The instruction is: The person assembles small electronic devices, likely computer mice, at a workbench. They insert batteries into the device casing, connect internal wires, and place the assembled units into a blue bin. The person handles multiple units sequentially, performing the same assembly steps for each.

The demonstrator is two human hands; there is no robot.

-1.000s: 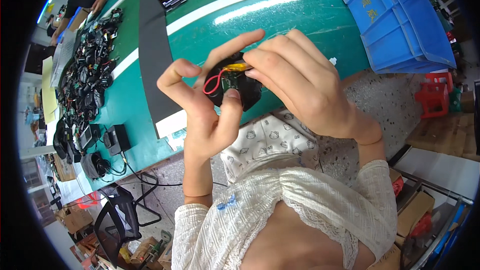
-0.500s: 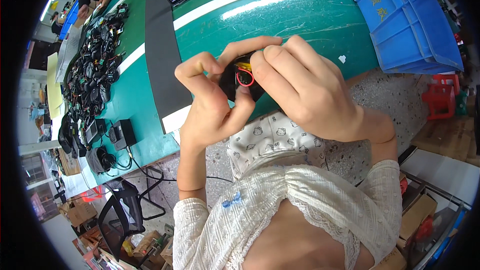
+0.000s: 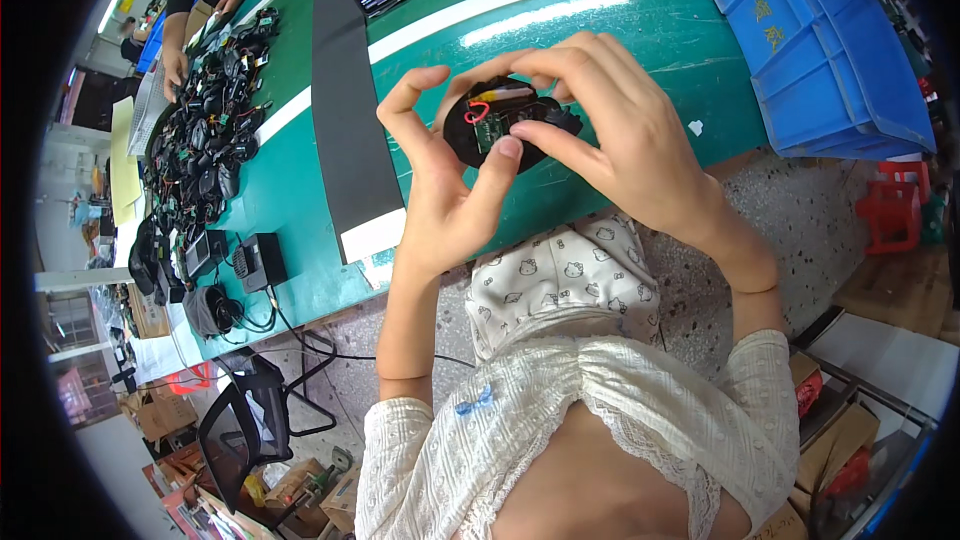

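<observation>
Green table [image 3: 620, 30], blue bin [image 3: 810, 50], black mat [image 3: 350, 100].

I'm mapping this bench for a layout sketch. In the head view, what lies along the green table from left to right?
Pile of black parts with wires → long black mat → left hand → black device with open circuit board → right hand → blue bin.

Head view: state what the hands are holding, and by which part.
Both hands hold a small black device shell with an open circuit board and red wire. The left hand props its lower edge with the thumb; the right hand grips its top and right edge.
</observation>
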